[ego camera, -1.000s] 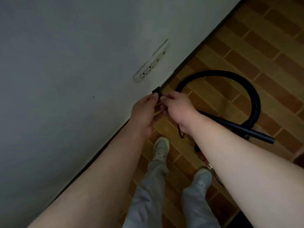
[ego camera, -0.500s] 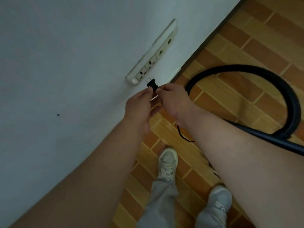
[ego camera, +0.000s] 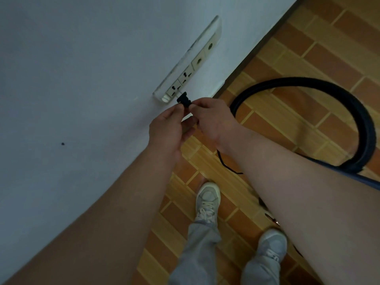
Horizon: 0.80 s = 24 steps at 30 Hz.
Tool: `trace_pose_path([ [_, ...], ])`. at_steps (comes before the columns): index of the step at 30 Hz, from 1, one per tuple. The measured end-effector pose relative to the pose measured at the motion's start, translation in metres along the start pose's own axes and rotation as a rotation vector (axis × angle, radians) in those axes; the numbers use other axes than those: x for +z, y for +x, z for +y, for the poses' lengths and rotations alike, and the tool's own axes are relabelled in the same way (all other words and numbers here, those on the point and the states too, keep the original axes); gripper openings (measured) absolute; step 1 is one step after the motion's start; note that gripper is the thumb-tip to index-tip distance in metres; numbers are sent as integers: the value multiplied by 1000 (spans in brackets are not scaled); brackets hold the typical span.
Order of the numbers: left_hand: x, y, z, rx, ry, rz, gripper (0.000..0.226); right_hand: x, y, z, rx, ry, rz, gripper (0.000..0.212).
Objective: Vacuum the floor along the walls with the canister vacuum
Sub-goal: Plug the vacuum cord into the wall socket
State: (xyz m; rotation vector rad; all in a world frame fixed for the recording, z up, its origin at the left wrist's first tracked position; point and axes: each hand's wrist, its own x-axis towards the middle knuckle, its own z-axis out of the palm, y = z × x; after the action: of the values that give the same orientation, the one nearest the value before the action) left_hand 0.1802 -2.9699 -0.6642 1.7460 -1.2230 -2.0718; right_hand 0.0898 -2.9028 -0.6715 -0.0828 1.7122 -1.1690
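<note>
Arms reach down toward the wall (ego camera: 82, 79), and the left hand (ego camera: 164, 130) and right hand (ego camera: 213, 118) meet close together, almost touching at the knuckles. Between them they pinch a small black plug (ego camera: 183, 99): the left hand's curled forefinger and thumb take it from one side, and the right hand's fingertips nip it from the other, with the rest of each hand's fingers folded in loosely. The plug sticks out just beyond the fingertips, its prongs pointed at the nearest outlet of a long white socket strip (ego camera: 189, 66) fixed to the wall just past the hands. From where I stand I cannot tell whether the prongs have entered the outlet or only sit against it. A thin black cord (ego camera: 223, 163) drops from under the right wrist and trails onto the brick-patterned floor (ego camera: 298, 124). To the right of the hands, the vacuum's thick black hose (ego camera: 308, 80) lies on the floor in a wide loop, well apart from the plug, and it joins a dark tube (ego camera: 366, 181) that runs off behind the right forearm. Below the hands, nearer the person, are two pale shoes (ego camera: 207, 200) and grey trousers (ego camera: 197, 254), standing close beside the wall.
</note>
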Motion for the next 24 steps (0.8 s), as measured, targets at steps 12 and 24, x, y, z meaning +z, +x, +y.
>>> trace_pose_path([
  [12, -4, 1, 5, 16, -13, 8, 25, 8, 1, 1, -31, -2, 25, 20],
  [24, -12, 5, 8, -9, -49, 21, 24, 3, 5, -10, -49, -65, 127, 19],
])
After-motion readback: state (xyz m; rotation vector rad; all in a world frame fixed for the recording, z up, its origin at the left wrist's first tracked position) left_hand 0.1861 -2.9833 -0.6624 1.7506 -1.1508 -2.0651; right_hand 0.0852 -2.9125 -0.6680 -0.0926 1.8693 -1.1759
